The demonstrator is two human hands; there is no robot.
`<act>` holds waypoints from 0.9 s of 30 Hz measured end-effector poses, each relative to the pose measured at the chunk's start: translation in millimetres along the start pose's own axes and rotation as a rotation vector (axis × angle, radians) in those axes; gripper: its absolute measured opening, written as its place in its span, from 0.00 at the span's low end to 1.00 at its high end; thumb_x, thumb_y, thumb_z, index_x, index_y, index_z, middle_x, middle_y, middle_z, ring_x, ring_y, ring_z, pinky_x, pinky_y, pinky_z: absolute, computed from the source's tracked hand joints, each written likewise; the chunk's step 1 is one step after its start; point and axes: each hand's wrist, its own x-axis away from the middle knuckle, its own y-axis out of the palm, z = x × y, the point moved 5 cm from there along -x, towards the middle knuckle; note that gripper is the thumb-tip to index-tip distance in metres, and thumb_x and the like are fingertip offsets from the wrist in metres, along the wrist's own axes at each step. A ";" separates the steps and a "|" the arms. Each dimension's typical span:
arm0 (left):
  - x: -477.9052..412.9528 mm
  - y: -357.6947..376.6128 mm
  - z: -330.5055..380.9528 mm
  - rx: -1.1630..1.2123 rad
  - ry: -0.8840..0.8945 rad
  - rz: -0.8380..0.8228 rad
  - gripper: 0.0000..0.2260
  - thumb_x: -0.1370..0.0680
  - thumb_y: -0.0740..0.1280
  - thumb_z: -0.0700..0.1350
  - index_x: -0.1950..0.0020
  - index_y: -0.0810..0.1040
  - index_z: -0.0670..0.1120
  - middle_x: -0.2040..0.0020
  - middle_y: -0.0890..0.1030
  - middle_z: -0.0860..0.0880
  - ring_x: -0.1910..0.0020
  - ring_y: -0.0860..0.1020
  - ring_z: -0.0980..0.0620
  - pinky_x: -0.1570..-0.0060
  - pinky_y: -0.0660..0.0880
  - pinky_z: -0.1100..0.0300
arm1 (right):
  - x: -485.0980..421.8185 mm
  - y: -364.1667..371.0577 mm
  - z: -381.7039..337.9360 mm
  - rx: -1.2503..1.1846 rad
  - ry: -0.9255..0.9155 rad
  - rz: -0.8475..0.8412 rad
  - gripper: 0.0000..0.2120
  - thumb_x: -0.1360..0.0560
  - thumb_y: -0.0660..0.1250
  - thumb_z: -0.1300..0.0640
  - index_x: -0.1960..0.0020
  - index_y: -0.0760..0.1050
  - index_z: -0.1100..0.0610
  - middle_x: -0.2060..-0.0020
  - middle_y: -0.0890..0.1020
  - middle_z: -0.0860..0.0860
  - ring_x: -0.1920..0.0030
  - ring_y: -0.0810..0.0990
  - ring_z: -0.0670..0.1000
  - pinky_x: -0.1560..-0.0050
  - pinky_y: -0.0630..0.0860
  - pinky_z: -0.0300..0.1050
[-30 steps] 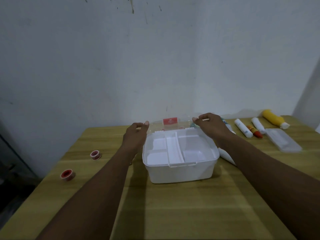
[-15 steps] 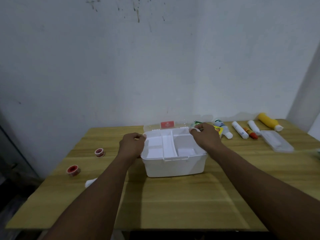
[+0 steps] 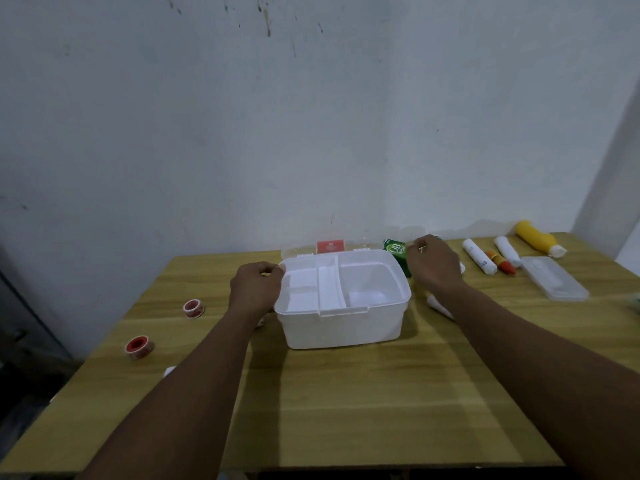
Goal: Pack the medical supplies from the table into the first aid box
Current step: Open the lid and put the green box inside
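The white first aid box (image 3: pixel 341 327) stands open in the middle of the table, with a divided tray inside. Its clear lid (image 3: pixel 330 247), marked with a red label, lies folded back behind it. My left hand (image 3: pixel 256 289) grips the box's left rim with curled fingers. Just past the box's right rear corner, my right hand (image 3: pixel 433 263) pinches a green carton (image 3: pixel 396 254). Two white tubes (image 3: pixel 479 260) (image 3: pixel 507 251), a small orange-red tube (image 3: pixel 500 263) and a yellow bottle (image 3: pixel 535 237) lie at the right rear.
Two red tape rolls (image 3: pixel 192 308) (image 3: pixel 138 347) sit on the table's left side. A clear plastic case (image 3: pixel 554 282) lies at the right. A white item (image 3: pixel 438 306) shows beside my right forearm. The wall stands close behind the table (image 3: pixel 346 410).
The lid has dropped flat behind the box. My right hand has moved from the box's rear rim rightward onto the green carton. My left hand stays at the left rim.
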 end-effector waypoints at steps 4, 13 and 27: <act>-6.1 2.9 -0.6 0.041 -0.026 0.001 0.13 0.20 0.68 0.51 0.41 0.84 0.45 0.46 0.81 0.48 0.59 0.77 0.53 0.70 0.76 0.61 | -20.3 -9.4 23.1 0.492 -0.099 -0.134 0.22 0.26 0.64 0.49 0.32 0.71 0.50 0.37 0.76 0.56 0.35 0.70 0.61 0.43 0.71 0.55; -11.0 5.5 -0.7 0.046 -0.032 0.002 0.14 0.21 0.68 0.51 0.40 0.84 0.45 0.41 0.82 0.47 0.50 0.80 0.46 0.70 0.77 0.61 | -34.6 4.0 29.5 0.798 -0.232 -0.141 0.18 0.28 0.67 0.50 0.40 0.70 0.49 0.41 0.78 0.56 0.39 0.71 0.59 0.39 0.66 0.58; -15.7 3.9 3.6 -0.044 -0.011 -0.013 0.14 0.21 0.69 0.51 0.41 0.84 0.45 0.43 0.84 0.44 0.52 0.82 0.45 0.63 0.81 0.56 | -43.1 -81.3 -56.5 0.220 -0.476 -0.100 0.13 0.29 0.75 0.54 0.45 0.80 0.50 0.46 0.74 0.59 0.45 0.74 0.55 0.50 0.67 0.42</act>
